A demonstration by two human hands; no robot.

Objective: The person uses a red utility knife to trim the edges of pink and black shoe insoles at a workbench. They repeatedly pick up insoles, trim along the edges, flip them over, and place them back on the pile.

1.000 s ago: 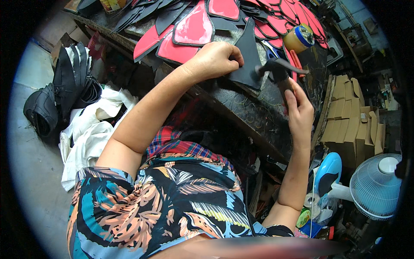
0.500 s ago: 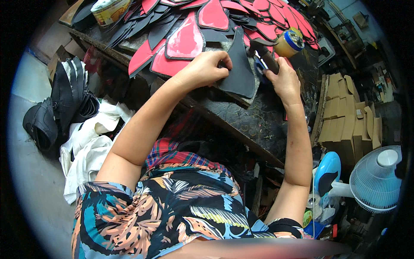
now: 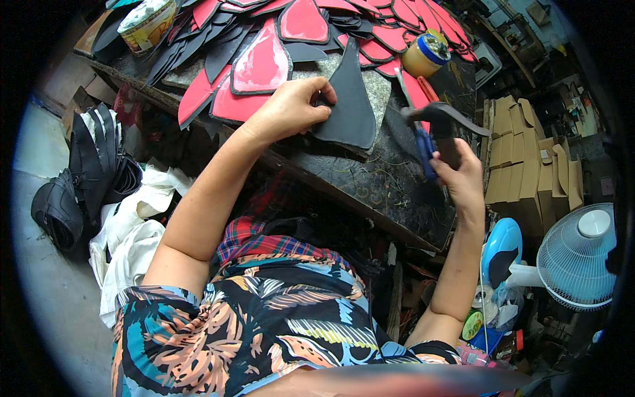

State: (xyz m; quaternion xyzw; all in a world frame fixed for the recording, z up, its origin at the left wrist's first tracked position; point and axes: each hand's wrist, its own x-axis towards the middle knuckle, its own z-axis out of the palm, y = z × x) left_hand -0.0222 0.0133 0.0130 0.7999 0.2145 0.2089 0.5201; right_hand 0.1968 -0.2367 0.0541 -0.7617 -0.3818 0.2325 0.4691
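My left hand (image 3: 288,109) pinches the left edge of a dark grey, pointed leather piece (image 3: 350,102) and presses it onto a grey stone slab (image 3: 380,89) on the workbench (image 3: 383,188). My right hand (image 3: 460,182) is raised to the right of that piece. It grips a hammer (image 3: 440,122) with a dark curved head and a blue handle, its head hovering just right of the slab. Red and black cut pieces (image 3: 261,63) lie piled behind the slab.
A round yellow tin (image 3: 426,53) stands at the back of the bench, another tin (image 3: 145,23) at the far left. Folded cardboard boxes (image 3: 529,178) are stacked at the right, a white fan (image 3: 579,255) below them. Dark shoe uppers (image 3: 79,178) and white cloth (image 3: 135,245) lie on the floor at the left.
My right hand has drawn back from the leather piece and lifted the hammer to the right. My left hand stays on the piece's edge. The camera view has shifted slightly.
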